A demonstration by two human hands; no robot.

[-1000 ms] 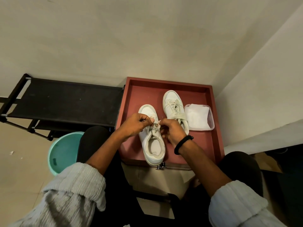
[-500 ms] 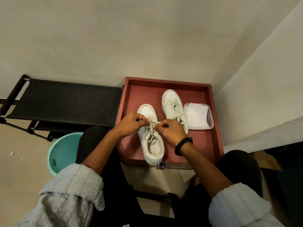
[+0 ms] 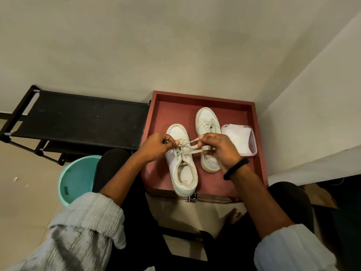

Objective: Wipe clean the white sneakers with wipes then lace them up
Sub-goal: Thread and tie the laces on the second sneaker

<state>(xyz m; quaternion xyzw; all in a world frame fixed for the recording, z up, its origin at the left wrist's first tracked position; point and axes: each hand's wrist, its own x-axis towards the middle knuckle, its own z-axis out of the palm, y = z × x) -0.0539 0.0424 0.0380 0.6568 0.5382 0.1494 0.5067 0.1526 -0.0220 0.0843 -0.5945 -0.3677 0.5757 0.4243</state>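
Looking down past our knees, we see the largest thing first: a black fabric-topped rack [image 3: 78, 118] along the wall at left, and just beside it a red-brown tray [image 3: 203, 98] set in the corner. A teal bucket [image 3: 78, 178] stands on the floor below the rack.

On the tray two white sneakers lie side by side, well within the rim. The near sneaker [image 3: 182, 167] has its long axis running away from us, toe toward the wall and heel opening toward our knees; a small print marks its insole, too blurred to read. The far sneaker [image 3: 207, 124] points the same way, its heel partly hidden by our right hand, its laces already crossed. A clear tub of wipes [image 3: 239, 139] sits just right of it.

Our left hand [image 3: 156, 147] is clenched, pinching one end of the lace [image 3: 190, 150] above the near sneaker's tongue. Our right hand [image 3: 220, 149], with a black band [image 3: 236, 169] at the wrist, grips the other end.

Against half a second ago, our hands have drawn apart and the lace is stretched taut between them.
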